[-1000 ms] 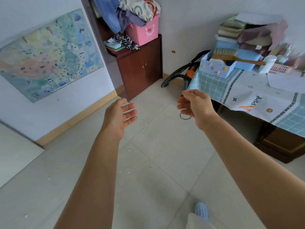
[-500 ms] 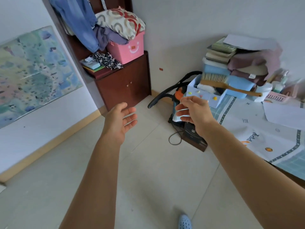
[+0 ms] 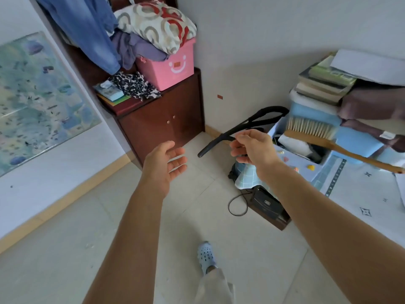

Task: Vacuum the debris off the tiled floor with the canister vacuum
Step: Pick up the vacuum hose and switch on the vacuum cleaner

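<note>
While both hands reach forward empty, the right hand curls its fingers loosely, just in front of the black hose (whether they touch it I cannot tell). Fingers spread, the left hand hovers palm inward over the tiled floor. Beyond them the canister vacuum sits half hidden beside the table, and pale debris lies near the baseboard.

both bare arms reach forward, the left hand held apart with palm turned inward and fingers loosely spread, the right hand with fingers curled downward, neither hand gripping anything.
</note>
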